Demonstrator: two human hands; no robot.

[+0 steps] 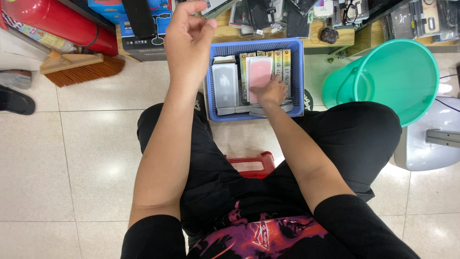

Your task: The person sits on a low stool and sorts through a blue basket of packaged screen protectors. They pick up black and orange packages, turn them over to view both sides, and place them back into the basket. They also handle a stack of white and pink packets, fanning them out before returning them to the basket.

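I sit over a blue plastic basket [297, 76] on the tiled floor, packed with flat packaged items standing in rows. My right hand [271, 91] reaches into the basket and its fingers rest on a pink flat pack [260, 72] among the others. A grey flat pack [225, 84] lies at the basket's left side. My left hand [188, 36] is raised above the basket's left edge, fingers loosely curled, with nothing in it.
A teal bucket [397, 76] stands to the right, beside a grey object [426, 144]. A broom [79, 67] and a red cylinder [57, 21] lie at the upper left. A low wooden shelf [330, 36] with packaged goods runs along the top. A red stool [251, 164] shows under me.
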